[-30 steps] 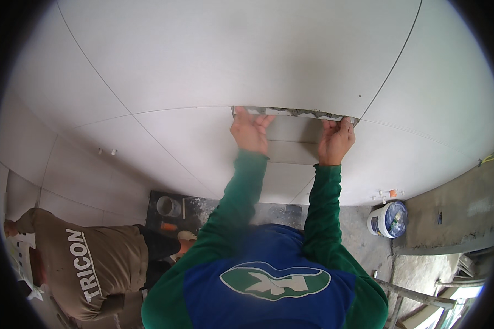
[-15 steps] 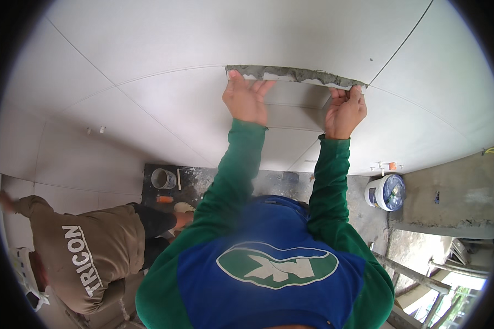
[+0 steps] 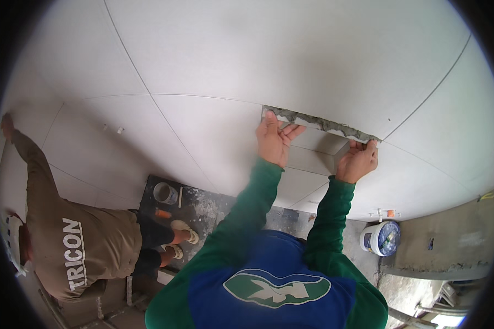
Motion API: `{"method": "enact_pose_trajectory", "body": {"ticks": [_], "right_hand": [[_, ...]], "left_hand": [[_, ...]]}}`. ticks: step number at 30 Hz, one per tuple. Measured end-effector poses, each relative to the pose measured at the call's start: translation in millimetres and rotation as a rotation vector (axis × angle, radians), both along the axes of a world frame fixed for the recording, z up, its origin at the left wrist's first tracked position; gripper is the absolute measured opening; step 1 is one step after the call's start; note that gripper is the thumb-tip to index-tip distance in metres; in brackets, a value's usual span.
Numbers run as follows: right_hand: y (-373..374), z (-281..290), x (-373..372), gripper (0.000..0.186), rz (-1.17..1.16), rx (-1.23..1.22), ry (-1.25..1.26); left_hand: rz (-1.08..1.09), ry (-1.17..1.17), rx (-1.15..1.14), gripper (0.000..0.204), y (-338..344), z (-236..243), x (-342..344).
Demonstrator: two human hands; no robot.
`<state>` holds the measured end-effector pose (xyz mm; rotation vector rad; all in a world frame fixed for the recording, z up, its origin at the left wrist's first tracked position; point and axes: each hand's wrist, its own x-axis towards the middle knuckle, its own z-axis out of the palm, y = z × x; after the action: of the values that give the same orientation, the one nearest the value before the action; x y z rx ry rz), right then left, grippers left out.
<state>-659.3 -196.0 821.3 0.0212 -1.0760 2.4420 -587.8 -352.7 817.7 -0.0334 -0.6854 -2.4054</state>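
Note:
A narrow tile strip (image 3: 325, 124) with grey mortar spread along it lies across the top of a rectangular recess (image 3: 312, 160) in the pale tiled wall. My left hand (image 3: 273, 141) is closed on the strip's left end, thumb on the mortar side and fingers below. At the other end my right hand (image 3: 358, 163) pinches the strip between thumb and fingers. Whether the strip touches the recess's upper edge, I cannot tell. My forearms hide part of the lower wall.
To the left, a co-worker in a brown shirt (image 3: 96, 247) reaches to the wall. On the floor stand a grey bucket (image 3: 165, 193) and a white and blue bucket (image 3: 380, 239). Orange-capped pipe stubs (image 3: 390, 213) stick out of the lower right wall.
The view has shifted, so the recess and my hands appear lower and farther right. Both hands keep hold of the strip. The co-worker's arm now stretches farther up the wall.

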Motion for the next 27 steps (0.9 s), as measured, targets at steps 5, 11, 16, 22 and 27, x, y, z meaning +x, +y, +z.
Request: {"method": "enact_pose_trajectory", "body": {"ticks": [5, 11, 16, 22, 27], "right_hand": [[-6, 12, 4, 0.026, -0.048, -0.016, -0.053], [-3, 2, -3, 0.023, -0.013, 0.034, 0.01], [-9, 1, 2, 0.021, 0.1, -0.107, 0.092], [4, -22, -16, 0.026, 0.126, -0.082, 0.188], [10, -28, -20, 0.022, 0.224, -0.164, 0.296]], "left_hand": [[0.026, -0.017, -0.002, 0.034, 0, 4, 3], [-0.023, 0.025, -0.005, 0.035, -4, -1, -3], [-0.008, -0.002, 0.009, 0.034, -7, -2, 0], [0.057, -0.037, -0.01, 0.037, 0, 2, -12], [0.101, -0.052, -0.024, 0.041, 1, -12, -17]]}}
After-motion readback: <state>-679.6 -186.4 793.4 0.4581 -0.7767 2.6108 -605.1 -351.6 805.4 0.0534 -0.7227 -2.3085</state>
